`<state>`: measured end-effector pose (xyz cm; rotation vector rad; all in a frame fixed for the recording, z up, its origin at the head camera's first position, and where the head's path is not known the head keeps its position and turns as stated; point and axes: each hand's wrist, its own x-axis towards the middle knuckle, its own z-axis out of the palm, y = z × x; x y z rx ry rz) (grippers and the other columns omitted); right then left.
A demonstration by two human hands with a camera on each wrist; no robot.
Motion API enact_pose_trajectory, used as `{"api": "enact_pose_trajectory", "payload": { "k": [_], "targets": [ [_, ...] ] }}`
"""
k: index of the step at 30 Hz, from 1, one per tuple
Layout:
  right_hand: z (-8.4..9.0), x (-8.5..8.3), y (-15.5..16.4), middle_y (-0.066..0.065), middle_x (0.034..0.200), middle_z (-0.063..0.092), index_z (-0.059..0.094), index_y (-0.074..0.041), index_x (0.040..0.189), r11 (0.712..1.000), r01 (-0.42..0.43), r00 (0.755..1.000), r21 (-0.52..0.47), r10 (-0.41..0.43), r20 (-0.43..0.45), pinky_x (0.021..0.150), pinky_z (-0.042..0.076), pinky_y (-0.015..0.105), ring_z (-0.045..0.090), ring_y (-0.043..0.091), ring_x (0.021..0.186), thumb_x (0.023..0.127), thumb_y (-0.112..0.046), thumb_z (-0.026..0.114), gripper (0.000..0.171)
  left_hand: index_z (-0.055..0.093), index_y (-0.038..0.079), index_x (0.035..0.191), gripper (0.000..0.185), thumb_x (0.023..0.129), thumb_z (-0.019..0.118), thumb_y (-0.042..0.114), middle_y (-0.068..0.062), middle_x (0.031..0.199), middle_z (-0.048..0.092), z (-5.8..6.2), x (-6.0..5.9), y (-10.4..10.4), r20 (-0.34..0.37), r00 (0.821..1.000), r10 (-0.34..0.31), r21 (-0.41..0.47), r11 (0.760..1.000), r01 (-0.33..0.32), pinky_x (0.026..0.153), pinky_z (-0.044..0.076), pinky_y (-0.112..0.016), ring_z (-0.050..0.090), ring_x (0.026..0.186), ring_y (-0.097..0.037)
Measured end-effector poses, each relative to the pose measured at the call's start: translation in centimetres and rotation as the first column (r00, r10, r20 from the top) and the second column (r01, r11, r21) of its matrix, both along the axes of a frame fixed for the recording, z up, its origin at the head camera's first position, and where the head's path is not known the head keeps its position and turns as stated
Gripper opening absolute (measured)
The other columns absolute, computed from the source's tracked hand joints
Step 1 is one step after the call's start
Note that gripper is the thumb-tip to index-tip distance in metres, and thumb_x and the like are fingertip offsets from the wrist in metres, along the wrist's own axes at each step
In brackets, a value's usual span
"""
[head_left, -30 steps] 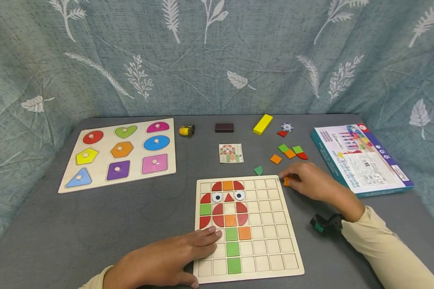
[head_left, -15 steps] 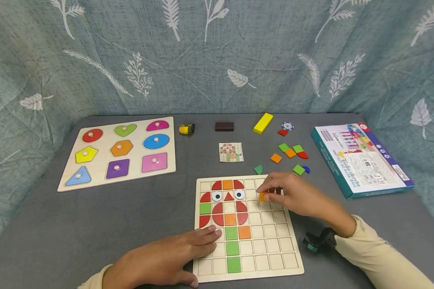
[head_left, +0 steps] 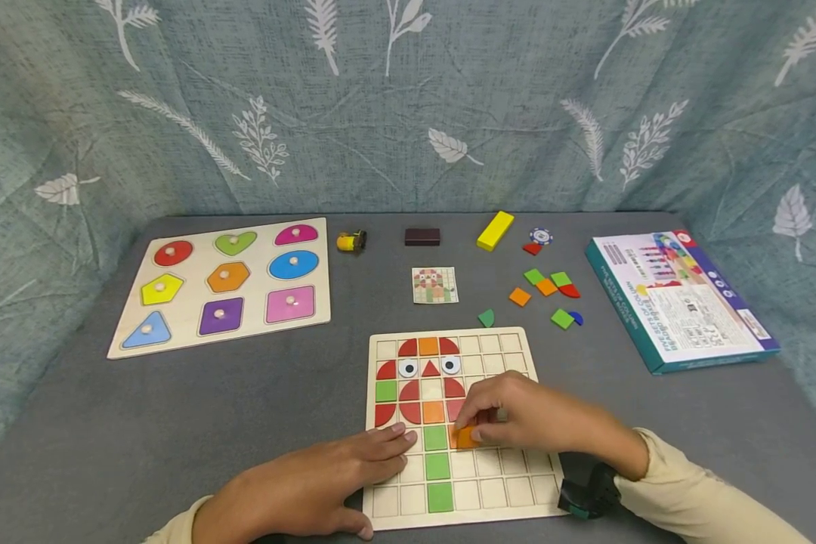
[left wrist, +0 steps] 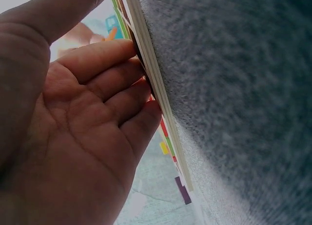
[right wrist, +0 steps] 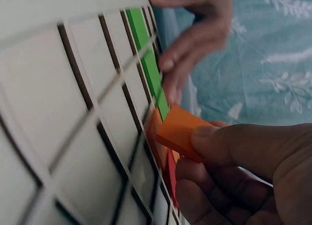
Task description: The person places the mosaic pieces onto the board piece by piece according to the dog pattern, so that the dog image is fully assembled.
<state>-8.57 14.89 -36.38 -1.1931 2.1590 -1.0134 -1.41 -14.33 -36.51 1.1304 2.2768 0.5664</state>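
A wooden grid board [head_left: 510, 499] lies in front of me, with red, orange and green tiles and two eye discs set in its cells. Between thumb and fingers, my right hand [head_left: 530, 412] pinches an orange square tile [right wrist: 178, 130]. That tile is tilted, close over the cell right of the top tile in a column of green square tiles [head_left: 438, 466]. Another orange tile [right wrist: 155, 137] sits in the board right behind it. My left hand [head_left: 313, 480] rests on the board's near left side, fingers extended over its edge; in the left wrist view its palm [left wrist: 83, 122] shows.
Behind the board lie a picture card [head_left: 435, 285] and loose tiles, among them an orange square [head_left: 520, 297] and a green quarter-round [head_left: 486, 318]. A peg puzzle [head_left: 255, 317] lies left, a box [head_left: 680, 302] right. A yellow block [head_left: 495, 231] and dark block [head_left: 422, 237] stand farther back.
My right hand has carried the orange tile from beside the board's far right corner, leftward and nearer, over the board's middle. My left hand has stayed in place.
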Motion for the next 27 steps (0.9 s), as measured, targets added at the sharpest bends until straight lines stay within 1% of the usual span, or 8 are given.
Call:
{"api": "enact_pose_trajectory", "payload": {
  "k": [3, 9, 12, 14, 16, 20, 24, 27],
  "targets": [
    [0.0, 0.5, -0.5, -0.013, 0.092, 0.063, 0.075, -0.013, 0.100, 0.999, -0.021, 1.000, 0.029, 0.020, 0.018, 0.070, 0.050, 0.022, 0.055, 0.002, 0.078, 0.089, -0.002, 0.069, 0.017, 0.046, 0.013, 0.146, 0.075, 0.082, 0.079, 0.034, 0.001, 0.156, 0.030, 0.0, -0.1, 0.0, -0.006, 1.000, -0.002, 0.003, 1.000, 0.002, 0.102, 0.042, -0.038, 0.027, 0.143, -0.022],
    [-0.1, 1.5, -0.9, -0.012, 0.089, 0.062, 0.075, -0.013, 0.099, 0.998, -0.026, 0.999, 0.066, 0.024, 0.032, 0.070, 0.049, 0.020, 0.054, 0.001, 0.077, 0.087, -0.002, 0.070, 0.017, 0.046, 0.013, 0.146, 0.075, 0.082, 0.078, 0.034, 0.001, 0.156, 0.030, 0.1, -0.1, -0.1, -0.017, 1.000, -0.014, -0.006, 1.000, 0.014, 0.102, 0.042, -0.037, 0.027, 0.143, -0.021],
    [-0.3, 1.9, -1.0, -0.014, 0.089, 0.062, 0.075, -0.014, 0.100, 0.996, -0.026, 1.000, 0.090, 0.026, -0.003, 0.073, 0.048, 0.020, 0.053, 0.001, 0.080, 0.088, -0.004, 0.070, 0.016, 0.045, 0.016, 0.147, 0.074, 0.083, 0.078, 0.034, 0.003, 0.157, 0.028, 0.1, 0.0, -0.1, 0.009, 1.000, -0.005, -0.008, 1.000, 0.005, 0.101, 0.043, -0.036, 0.027, 0.143, -0.021],
    [-0.4, 2.2, -1.0, -0.016, 0.090, 0.061, 0.076, -0.015, 0.100, 0.994, -0.022, 0.998, 0.105, 0.027, -0.050, 0.076, 0.047, 0.020, 0.052, 0.001, 0.082, 0.088, -0.006, 0.070, 0.016, 0.044, 0.018, 0.148, 0.074, 0.083, 0.078, 0.034, 0.005, 0.157, 0.028, 0.1, 0.1, -0.2, 0.022, 1.000, -0.001, -0.008, 1.000, 0.001, 0.100, 0.043, -0.037, 0.027, 0.143, -0.021],
    [-0.5, 2.3, -1.1, -0.017, 0.090, 0.059, 0.076, -0.016, 0.099, 0.994, -0.020, 0.993, 0.105, 0.031, -0.110, 0.077, 0.046, 0.020, 0.051, 0.000, 0.083, 0.087, -0.006, 0.071, 0.016, 0.043, 0.020, 0.148, 0.074, 0.085, 0.077, 0.035, 0.006, 0.157, 0.027, 0.1, 0.2, -0.2, 0.033, 0.999, 0.013, -0.009, 1.000, -0.013, 0.099, 0.044, -0.038, 0.026, 0.143, -0.021],
    [-0.7, 2.4, -1.2, -0.017, 0.087, 0.057, 0.076, -0.016, 0.096, 0.996, -0.039, 0.979, 0.086, 0.055, -0.194, 0.076, 0.045, 0.019, 0.049, -0.001, 0.080, 0.086, -0.004, 0.071, 0.016, 0.039, 0.024, 0.150, 0.073, 0.088, 0.072, 0.040, 0.010, 0.157, 0.025, 0.3, 0.2, -0.3, 0.051, 0.998, 0.028, -0.047, 0.999, -0.026, 0.098, 0.045, -0.040, 0.025, 0.143, -0.019],
    [-0.6, 2.1, -1.1, -0.017, 0.088, 0.058, 0.076, -0.017, 0.097, 0.996, -0.031, 0.977, 0.086, 0.048, -0.206, 0.077, 0.045, 0.020, 0.050, -0.001, 0.081, 0.087, -0.008, 0.071, 0.014, 0.036, 0.026, 0.151, 0.072, 0.090, 0.069, 0.042, 0.011, 0.156, 0.027, 0.4, 0.3, -0.3, 0.051, 0.998, 0.027, -0.075, 0.997, -0.024, 0.100, 0.044, -0.040, 0.026, 0.143, -0.018],
    [-0.3, 1.1, -0.2, -0.014, 0.091, 0.061, 0.075, -0.017, 0.100, 0.998, 0.028, 0.981, 0.054, -0.017, -0.192, 0.074, 0.047, 0.023, 0.052, 0.002, 0.082, 0.088, -0.008, 0.072, 0.016, 0.036, 0.026, 0.151, 0.072, 0.089, 0.068, 0.042, 0.010, 0.155, 0.029, 0.3, 0.3, -0.1, 0.043, 0.999, 0.025, -0.073, 0.997, -0.022, 0.099, 0.044, -0.041, 0.026, 0.143, -0.019]
  ]
}}
